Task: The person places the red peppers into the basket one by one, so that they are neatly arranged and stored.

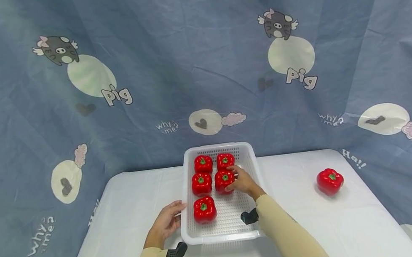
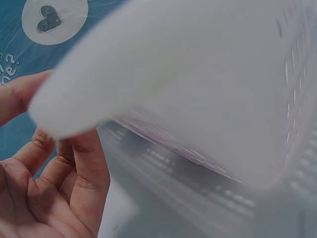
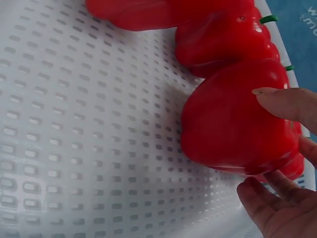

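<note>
A white perforated plastic basket [image 1: 222,238] stands on the table with several red bell peppers in it, in two columns. My right hand [image 1: 243,182] reaches in from the right and grips the bell pepper [image 1: 221,181] in the middle of the right column. In the right wrist view, the thumb lies on one side of this pepper [image 3: 233,119] and fingers are at its other side. At the basket's left side, my left hand [image 1: 168,221] holds the rim. The left wrist view has fingers on both sides of the blurred rim [image 2: 99,84].
Another red bell pepper [image 1: 329,181] lies tilted on the white table [image 1: 298,202], to the right of the basket. A blue cloth [image 1: 198,61] printed with pigs and clouds hangs behind the table and along its sides.
</note>
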The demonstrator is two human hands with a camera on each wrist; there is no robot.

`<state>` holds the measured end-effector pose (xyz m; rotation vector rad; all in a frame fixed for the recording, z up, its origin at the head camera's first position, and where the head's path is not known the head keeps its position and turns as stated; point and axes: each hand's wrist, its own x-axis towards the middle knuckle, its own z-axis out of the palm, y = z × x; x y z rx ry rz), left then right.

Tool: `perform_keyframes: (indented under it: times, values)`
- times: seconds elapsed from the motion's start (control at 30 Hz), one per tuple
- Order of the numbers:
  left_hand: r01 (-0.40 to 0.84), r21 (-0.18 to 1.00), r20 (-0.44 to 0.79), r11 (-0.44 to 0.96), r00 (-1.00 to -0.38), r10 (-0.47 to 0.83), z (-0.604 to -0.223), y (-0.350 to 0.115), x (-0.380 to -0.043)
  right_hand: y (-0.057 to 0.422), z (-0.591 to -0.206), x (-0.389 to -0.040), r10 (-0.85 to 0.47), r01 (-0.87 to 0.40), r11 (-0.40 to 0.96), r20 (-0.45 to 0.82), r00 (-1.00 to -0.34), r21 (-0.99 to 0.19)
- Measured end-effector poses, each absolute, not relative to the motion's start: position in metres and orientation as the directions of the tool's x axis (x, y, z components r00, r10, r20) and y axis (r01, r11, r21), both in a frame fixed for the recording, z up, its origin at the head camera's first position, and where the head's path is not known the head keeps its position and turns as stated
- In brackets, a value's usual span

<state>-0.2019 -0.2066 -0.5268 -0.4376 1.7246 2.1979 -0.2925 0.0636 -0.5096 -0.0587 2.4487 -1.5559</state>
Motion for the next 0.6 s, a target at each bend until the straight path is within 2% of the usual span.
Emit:
perform_keyframes:
  times: [0.2,0.6]
  values:
    - [-0.419,0.890,-0.422,-0.182,-0.906,0.022,-0.528,-0.204,-0.202,0.070,-0.501,-0.289,-0.165,0.061,0.450,-0.149,-0.975,-0.891]
    - [-0.428,0.881,-0.434,-0.201,-0.901,0.016,-0.530,-0.203,-0.204,0.104,-0.482,-0.286,-0.174,0.043,0.411,-0.125,-0.977,-0.910]
